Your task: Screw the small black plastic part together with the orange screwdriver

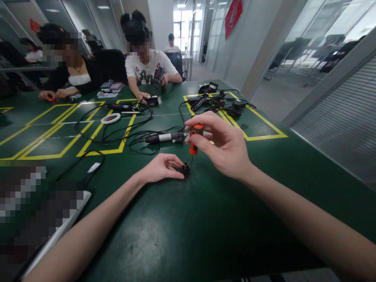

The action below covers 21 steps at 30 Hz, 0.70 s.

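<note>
In the head view, my right hand [221, 145] is closed around the orange and dark handle of a screwdriver [194, 147], which points down. Its thin shaft reaches to the side of a small black round part [185, 169] with a metal top, standing on the green table [176, 227]. Whether the tip touches a screw is too small to tell. My left hand [164, 168] pinches that black part from the left with thumb and fingers. Just beyond my hands lies a silver and black pen-shaped electric tool [163, 138] with a cable.
Black cables, a white tape roll [111, 118] and another corded tool [122, 107] lie farther left. Black adapters and cables [217, 102] lie at the back right within yellow tape lines. Across the table a person [152, 66] holds a power drill [158, 77]; another person [73, 74] sits left.
</note>
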Motion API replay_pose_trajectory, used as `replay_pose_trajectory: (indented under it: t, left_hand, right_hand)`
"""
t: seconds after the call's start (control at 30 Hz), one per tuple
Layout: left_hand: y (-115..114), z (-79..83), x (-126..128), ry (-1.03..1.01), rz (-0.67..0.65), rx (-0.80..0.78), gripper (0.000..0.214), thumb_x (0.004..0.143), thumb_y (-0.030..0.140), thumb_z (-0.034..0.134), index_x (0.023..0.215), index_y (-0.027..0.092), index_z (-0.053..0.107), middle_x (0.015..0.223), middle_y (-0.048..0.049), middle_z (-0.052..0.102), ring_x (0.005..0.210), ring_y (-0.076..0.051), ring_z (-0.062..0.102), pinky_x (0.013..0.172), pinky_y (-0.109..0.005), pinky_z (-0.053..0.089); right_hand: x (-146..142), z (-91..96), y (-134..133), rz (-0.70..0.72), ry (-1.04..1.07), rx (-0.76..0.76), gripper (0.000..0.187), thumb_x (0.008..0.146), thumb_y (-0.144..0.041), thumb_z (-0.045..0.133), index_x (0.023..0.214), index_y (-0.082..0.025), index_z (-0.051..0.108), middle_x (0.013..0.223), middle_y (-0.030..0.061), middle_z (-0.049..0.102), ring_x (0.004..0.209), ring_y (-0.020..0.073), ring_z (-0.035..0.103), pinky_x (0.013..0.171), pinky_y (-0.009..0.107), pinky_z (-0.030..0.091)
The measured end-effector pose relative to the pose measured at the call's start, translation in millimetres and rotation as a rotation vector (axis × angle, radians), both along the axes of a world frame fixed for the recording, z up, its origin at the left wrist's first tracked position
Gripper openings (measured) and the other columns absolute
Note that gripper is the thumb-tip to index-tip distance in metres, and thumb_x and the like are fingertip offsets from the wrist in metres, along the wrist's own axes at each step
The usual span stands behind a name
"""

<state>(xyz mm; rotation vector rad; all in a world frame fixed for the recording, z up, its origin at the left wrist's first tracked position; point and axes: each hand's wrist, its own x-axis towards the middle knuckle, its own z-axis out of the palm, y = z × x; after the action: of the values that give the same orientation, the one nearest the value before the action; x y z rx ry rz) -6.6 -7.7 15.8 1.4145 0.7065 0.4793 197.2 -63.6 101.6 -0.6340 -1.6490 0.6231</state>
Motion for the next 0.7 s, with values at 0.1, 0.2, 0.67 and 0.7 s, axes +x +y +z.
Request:
replay_pose_trajectory:
  t: [0.1,0.2,0.67,0.7]
  left_hand:
    - [2.8,2.1,-1.4,0.012,-0.012,0.002,0.038,0.06,0.026,0.098,0.085,0.012,0.073,0.094,-0.0068,0.082,0.082,-0.016,0.077,0.091,-0.034,0.062]
    - [3.7,3.8,-2.0,0.012,-0.025,0.024,0.037,0.062,0.026,0.097,0.089,0.012,0.075,0.096,-0.0069,0.082,0.083,-0.016,0.077,0.093,-0.034,0.062]
    - [3.3,1.0,-2.7,0.055,-0.015,-0.001,0.047,0.062,0.03,0.097,0.101,0.011,0.078,0.098,-0.0105,0.082,0.089,-0.022,0.079,0.098,-0.04,0.06]
    - [4.5,0.9,-3.4,0.049,-0.019,-0.008,0.05,0.063,0.029,0.096,0.106,0.011,0.078,0.101,-0.0108,0.082,0.092,-0.022,0.079,0.1,-0.041,0.059]
  right_hand:
    - [0.3,-0.2,-0.4,0.002,-0.012,-0.029,0.019,0.097,-0.024,0.066,0.115,-0.024,0.071,0.109,0.005,0.068,0.097,0.0189,0.07,0.071,0.029,0.061]
    - [0.6,-0.8,-0.6,0.021,-0.022,-0.047,0.02,0.098,-0.027,0.065,0.117,-0.023,0.07,0.113,0.006,0.07,0.097,0.019,0.071,0.074,0.031,0.061]
    - [1.6,-1.9,0.1,0.105,-0.006,-0.015,0.024,0.104,-0.032,0.056,0.125,-0.023,0.063,0.116,0.0063,0.073,0.088,0.0158,0.072,0.075,0.031,0.062]
    - [1.8,-2.2,0.2,0.115,-0.001,-0.005,0.024,0.105,-0.032,0.055,0.125,-0.023,0.063,0.116,0.0063,0.073,0.087,0.0156,0.071,0.075,0.031,0.061]
